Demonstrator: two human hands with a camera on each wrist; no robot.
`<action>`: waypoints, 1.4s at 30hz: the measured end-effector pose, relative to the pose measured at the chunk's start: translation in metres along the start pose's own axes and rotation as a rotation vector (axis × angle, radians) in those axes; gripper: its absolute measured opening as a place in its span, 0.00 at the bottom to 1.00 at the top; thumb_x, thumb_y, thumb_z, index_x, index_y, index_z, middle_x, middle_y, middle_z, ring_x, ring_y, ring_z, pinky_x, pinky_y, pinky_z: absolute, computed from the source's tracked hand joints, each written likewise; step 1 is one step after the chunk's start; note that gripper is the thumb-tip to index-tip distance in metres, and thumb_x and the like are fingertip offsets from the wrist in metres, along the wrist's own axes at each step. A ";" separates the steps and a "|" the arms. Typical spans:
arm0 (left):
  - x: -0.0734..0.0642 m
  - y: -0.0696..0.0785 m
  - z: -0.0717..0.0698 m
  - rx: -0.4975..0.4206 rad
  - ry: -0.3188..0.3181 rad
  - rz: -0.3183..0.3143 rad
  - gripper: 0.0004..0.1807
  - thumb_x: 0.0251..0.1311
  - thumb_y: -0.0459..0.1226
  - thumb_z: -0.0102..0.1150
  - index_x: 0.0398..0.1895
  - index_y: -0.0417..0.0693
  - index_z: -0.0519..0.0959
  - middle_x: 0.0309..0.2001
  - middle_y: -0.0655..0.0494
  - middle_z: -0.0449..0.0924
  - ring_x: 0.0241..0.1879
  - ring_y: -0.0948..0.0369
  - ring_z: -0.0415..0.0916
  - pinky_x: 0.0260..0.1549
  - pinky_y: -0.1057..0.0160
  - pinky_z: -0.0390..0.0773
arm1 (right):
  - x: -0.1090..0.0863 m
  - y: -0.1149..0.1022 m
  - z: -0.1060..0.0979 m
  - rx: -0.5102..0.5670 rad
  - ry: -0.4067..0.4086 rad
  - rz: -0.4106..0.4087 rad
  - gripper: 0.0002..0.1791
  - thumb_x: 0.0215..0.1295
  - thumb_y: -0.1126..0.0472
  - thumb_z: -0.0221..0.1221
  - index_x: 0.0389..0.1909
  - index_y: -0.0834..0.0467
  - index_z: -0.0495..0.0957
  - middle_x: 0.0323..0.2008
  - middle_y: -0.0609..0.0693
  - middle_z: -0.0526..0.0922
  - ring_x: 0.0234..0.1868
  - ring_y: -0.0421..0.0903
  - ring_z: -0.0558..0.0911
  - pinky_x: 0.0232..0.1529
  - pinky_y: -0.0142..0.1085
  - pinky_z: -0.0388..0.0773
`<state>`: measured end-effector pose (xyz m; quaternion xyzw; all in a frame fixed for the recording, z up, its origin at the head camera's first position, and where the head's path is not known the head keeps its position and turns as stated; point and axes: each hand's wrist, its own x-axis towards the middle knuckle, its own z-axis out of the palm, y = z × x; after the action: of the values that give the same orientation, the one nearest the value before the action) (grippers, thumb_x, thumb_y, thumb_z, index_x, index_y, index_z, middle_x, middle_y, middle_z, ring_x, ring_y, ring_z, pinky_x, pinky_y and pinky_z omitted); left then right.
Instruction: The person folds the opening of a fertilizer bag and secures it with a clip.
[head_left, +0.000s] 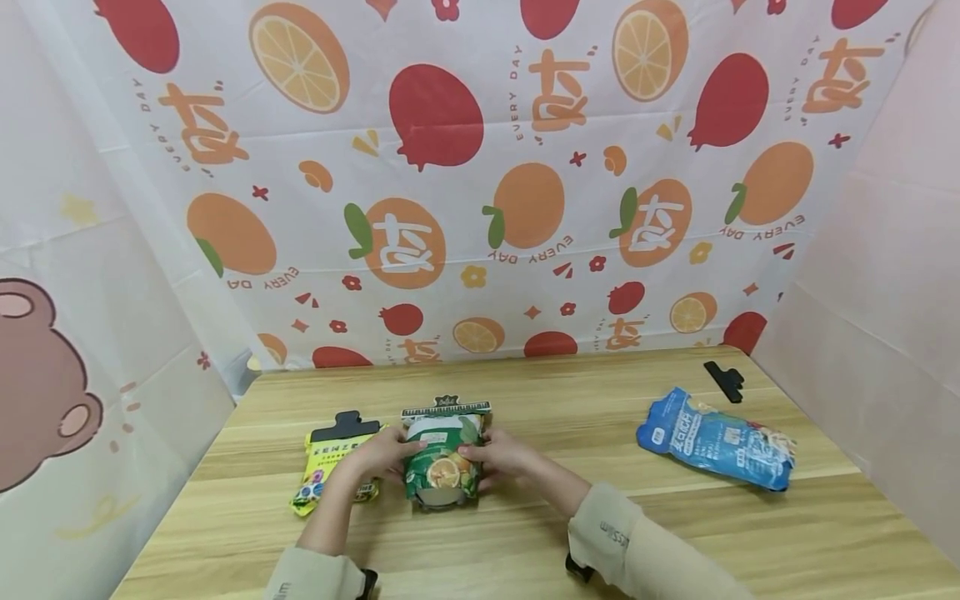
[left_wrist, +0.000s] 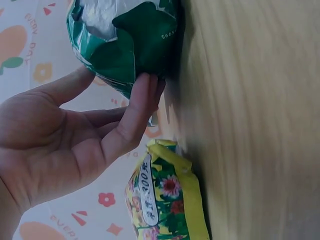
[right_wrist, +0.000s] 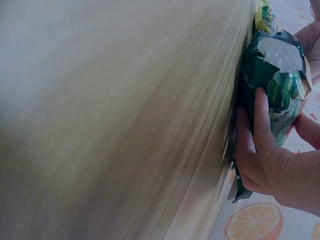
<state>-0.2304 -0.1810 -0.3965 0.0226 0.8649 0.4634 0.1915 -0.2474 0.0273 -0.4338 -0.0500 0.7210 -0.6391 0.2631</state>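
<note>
A green bag with an orange-slice picture [head_left: 444, 467] lies on the wooden table, held from both sides. My left hand [head_left: 384, 454] grips its left edge, thumb on top and fingers down the side; the left wrist view shows them at the bag's green end [left_wrist: 155, 50]. From the right, my right hand [head_left: 504, 456] grips the other edge, its fingers [right_wrist: 262, 120] spread along the bag's side. A black-and-white patterned clip [head_left: 446, 407] sits across the bag's far end. Close to my left hand lies a yellow flower-printed bag [head_left: 318, 467] with a black clip [head_left: 346, 426] on its top.
A blue bag [head_left: 720, 442] lies at the right of the table [head_left: 540, 542]. Behind it, near the back right corner, is a loose black clip [head_left: 724, 382]. A fruit-printed curtain [head_left: 517, 308] hangs along the table's back edge, with pale sheets at both sides.
</note>
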 end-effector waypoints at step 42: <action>0.012 0.000 -0.007 0.252 0.166 -0.048 0.23 0.67 0.37 0.46 0.53 0.21 0.64 0.40 0.34 0.73 0.17 0.57 0.74 0.20 0.61 0.77 | 0.022 -0.004 0.013 0.061 0.037 0.018 0.22 0.63 0.60 0.58 0.49 0.71 0.65 0.34 0.59 0.79 0.35 0.53 0.81 0.31 0.41 0.80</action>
<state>-0.2436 -0.1843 -0.3967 -0.0125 0.9293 0.3468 0.1261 -0.2610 0.0057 -0.4371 -0.0236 0.7063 -0.6594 0.2566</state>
